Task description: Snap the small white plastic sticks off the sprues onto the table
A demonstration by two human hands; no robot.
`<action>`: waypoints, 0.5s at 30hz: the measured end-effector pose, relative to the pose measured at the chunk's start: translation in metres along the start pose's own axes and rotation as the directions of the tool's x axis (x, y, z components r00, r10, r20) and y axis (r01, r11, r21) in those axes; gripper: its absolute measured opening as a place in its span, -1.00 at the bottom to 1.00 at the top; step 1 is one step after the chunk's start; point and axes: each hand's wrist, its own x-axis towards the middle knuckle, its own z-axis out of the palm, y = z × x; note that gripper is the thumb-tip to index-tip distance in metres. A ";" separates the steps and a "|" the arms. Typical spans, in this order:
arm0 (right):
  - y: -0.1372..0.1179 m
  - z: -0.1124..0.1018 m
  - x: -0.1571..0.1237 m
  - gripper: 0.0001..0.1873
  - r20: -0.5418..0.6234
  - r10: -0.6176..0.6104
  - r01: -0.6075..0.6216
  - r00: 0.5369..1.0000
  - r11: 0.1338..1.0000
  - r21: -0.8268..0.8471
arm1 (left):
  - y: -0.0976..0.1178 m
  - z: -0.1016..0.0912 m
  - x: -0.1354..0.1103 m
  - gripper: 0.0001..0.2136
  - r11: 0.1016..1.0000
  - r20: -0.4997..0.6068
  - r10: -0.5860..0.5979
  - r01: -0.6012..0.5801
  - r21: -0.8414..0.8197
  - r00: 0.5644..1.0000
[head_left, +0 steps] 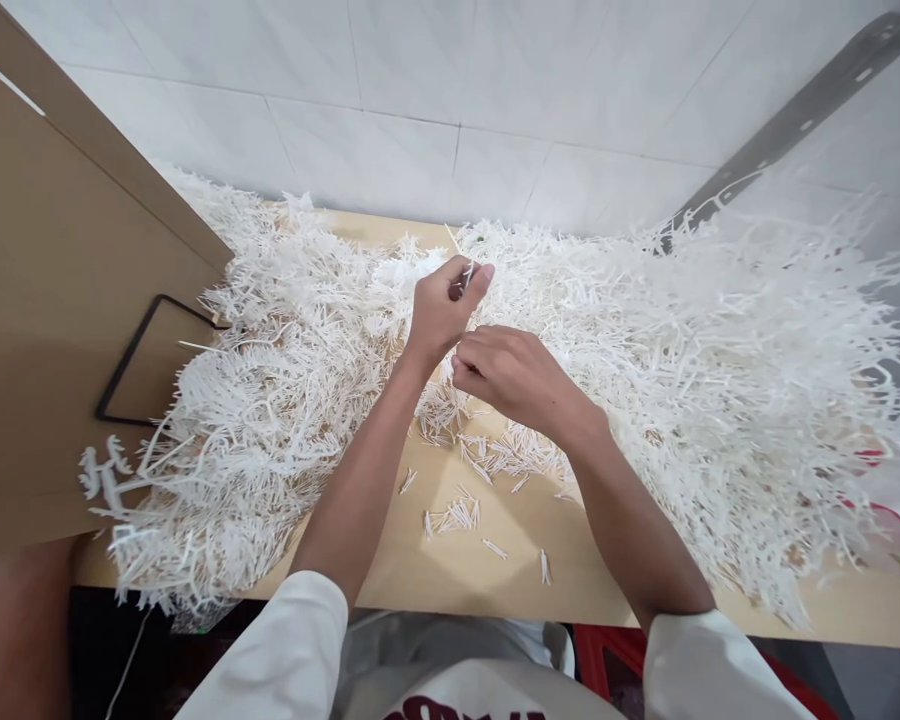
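A deep heap of white branched plastic pieces (690, 370) covers most of a light wooden table (495, 570). My left hand (444, 305) is raised over the heap's middle, fingers closed, pinching a small white plastic piece (468, 272) between thumb and forefinger. My right hand (511, 375) lies just below and to the right of it, knuckles up, fingers curled under; what they hold is hidden. Several short white sticks (457, 515) lie loose on the bare wood below my hands.
A brown board (52, 330) leans at the left, with a black wire loop (131, 360) on it. White tiled wall (435, 90) stands behind the table. A grey metal bracket (795, 115) runs up the right. Something red (892, 525) shows at the right edge.
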 end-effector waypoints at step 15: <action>-0.001 -0.020 -0.008 -0.95 -0.161 0.216 -0.157 0.963 0.936 0.316 | -0.020 -0.015 0.015 -0.65 0.970 -0.161 -0.211 0.186 -0.159 0.964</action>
